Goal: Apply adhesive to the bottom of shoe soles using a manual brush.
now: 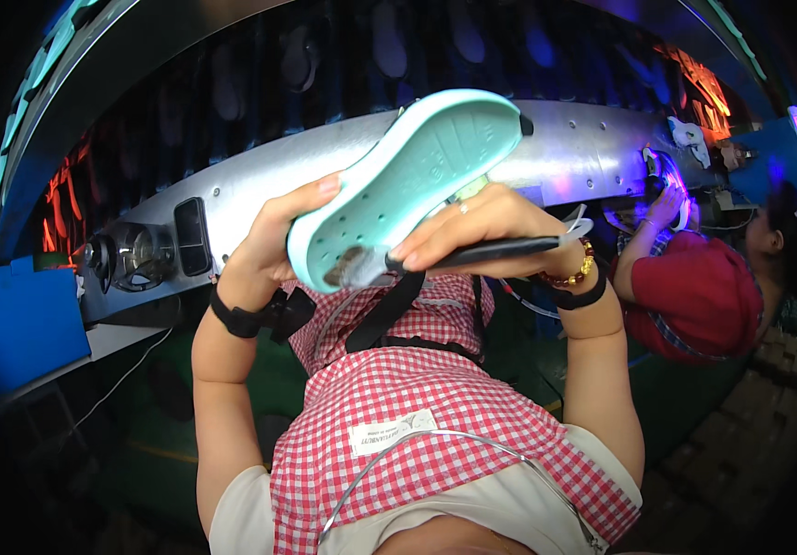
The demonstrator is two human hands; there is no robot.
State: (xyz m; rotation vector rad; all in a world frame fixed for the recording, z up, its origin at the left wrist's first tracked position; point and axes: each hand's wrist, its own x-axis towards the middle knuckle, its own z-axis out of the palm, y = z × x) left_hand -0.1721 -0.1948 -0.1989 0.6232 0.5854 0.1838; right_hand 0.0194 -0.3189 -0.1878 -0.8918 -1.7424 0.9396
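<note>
A mint-green foam shoe sole (417, 176) is held up in front of my chest, tilted, its recessed side with small holes at the lower left end facing me. My left hand (278, 227) grips its left edge, the thumb resting along the rim. In my right hand (486, 227) is a brush with a black handle (500, 252). The brush's pale bristles (359, 268) touch the holed end of the sole, where a dark patch shows. Some fingers of my right hand are hidden behind the sole and the brush.
Behind the sole runs a metal bench (583, 139), with a dark rack of soles (389, 42) beyond. A glass jug (142, 257), a black phone (192, 237) and a blue box (28, 314) are at left. At right, a co-worker in red (694, 291) handles a purple-lit shoe (671, 176).
</note>
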